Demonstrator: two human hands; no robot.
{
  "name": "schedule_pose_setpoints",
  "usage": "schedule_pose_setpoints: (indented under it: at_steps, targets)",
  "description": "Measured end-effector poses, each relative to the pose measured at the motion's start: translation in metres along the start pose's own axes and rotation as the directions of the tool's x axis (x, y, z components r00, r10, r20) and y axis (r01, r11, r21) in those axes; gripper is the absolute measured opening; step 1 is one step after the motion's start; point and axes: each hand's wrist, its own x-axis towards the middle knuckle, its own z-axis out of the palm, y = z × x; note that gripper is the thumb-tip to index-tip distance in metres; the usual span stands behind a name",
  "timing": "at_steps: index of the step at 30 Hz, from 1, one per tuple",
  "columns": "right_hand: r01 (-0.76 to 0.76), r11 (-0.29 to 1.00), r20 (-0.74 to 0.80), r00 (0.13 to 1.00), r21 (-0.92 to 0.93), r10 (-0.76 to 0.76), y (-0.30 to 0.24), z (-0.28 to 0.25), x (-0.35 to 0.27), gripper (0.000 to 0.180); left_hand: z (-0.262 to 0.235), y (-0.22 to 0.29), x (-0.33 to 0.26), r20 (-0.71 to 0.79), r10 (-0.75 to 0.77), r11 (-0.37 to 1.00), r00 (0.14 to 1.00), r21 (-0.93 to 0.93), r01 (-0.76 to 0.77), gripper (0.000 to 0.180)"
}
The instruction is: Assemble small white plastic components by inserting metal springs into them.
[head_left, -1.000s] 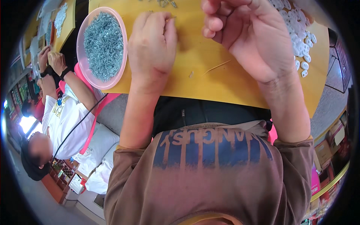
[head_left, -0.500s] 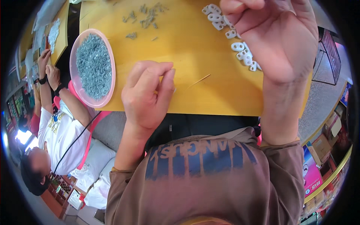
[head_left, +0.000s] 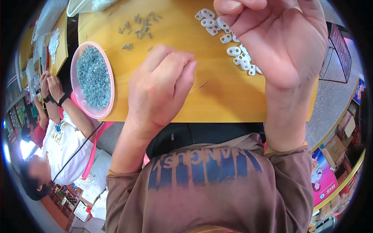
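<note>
My left hand (head_left: 157, 87) is held above the near part of the yellow table (head_left: 217, 108), thumb and fingers pressed together in a pinch. Whatever is between them is hidden. Below its thumb lies a thin straw-coloured stick (head_left: 198, 87). Close to the camera, my right hand (head_left: 281, 44) is raised palm up with its fingers curled inward. The top edge cuts off its fingertips, so anything held there is out of sight. Beside and beneath it lie several small white plastic pieces with two holes (head_left: 234, 51).
A pink oval basin (head_left: 112, 91) full of slim grey metal pieces (head_left: 92, 77) stands at the table's left edge. More such pieces (head_left: 144, 28) lie scattered at the back. Further left, another person (head_left: 66, 151) works at a second table (head_left: 61, 58). A black wire-frame stand (head_left: 337, 54) is at right.
My left hand has risen and moved slightly right, still pinched. The right hand has stayed raised, with little change. The whole view has shifted slightly, and the other person's hands have moved a little.
</note>
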Motion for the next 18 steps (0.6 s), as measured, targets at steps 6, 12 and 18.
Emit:
schedule_pose_setpoints:
  at_steps: [6, 12, 18]
  targets:
    - [0.009, 1.000, 0.021, 1.000, -0.008, -0.009, -0.017, 0.007, -0.004, 0.023, 0.003, -0.001, 0.030, -0.024, 0.021, 0.998, 0.999, 0.065, -0.019, 0.013]
    - [0.010, 1.000, 0.021, 1.000, 0.019, -0.010, -0.012, 0.006, 0.002, 0.022, 0.017, -0.015, 0.047, -0.064, 0.044, 0.990, 0.997, 0.138, -0.035, 0.018]
    - [0.023, 0.999, 0.017, 1.000, 0.041, -0.024, -0.008, 0.007, 0.000, 0.022, 0.021, -0.020, 0.049, -0.009, 0.035, 0.990, 0.999, 0.140, -0.034, 0.015]
